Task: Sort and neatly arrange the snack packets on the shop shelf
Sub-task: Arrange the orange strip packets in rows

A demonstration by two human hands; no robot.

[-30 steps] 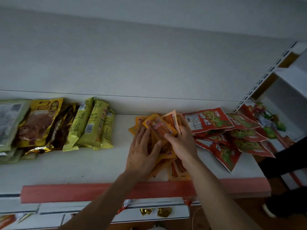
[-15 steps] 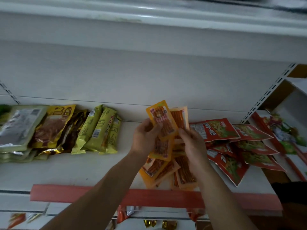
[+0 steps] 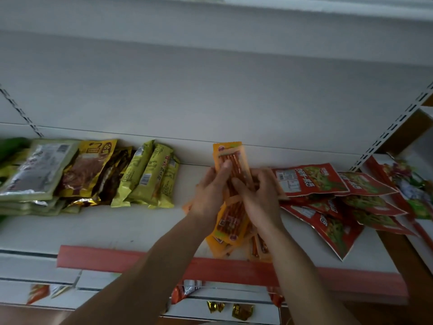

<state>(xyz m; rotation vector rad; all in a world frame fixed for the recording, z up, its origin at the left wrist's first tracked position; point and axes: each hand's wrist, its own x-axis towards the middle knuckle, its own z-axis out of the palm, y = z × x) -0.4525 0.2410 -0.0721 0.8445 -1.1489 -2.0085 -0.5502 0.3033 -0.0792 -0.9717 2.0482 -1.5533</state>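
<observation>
Both hands hold a bunch of orange snack packets [image 3: 230, 158] upright above the white shelf [image 3: 117, 226]. My left hand [image 3: 210, 193] grips the bunch from the left, thumb on the front packet. My right hand [image 3: 260, 195] closes on it from the right. More orange packets [image 3: 228, 235] lie in a loose heap under the hands, reaching the shelf's front edge. Red packets [image 3: 311, 181] lie fanned out to the right. Yellow-green packets [image 3: 150, 177] lean in a row to the left.
Brown-gold packets [image 3: 91, 167] and silver-green packets [image 3: 39, 170] sit stacked at the far left. A red price strip [image 3: 117, 261] runs along the shelf front. A lower shelf [image 3: 222, 308] holds small gold sweets. Another shelf bay [image 3: 412, 181] with mixed packets adjoins on the right.
The two hands lifted packets from the heap and drew them together into one upright bunch; the spread packets are now squared up, and the hands sit closer together.
</observation>
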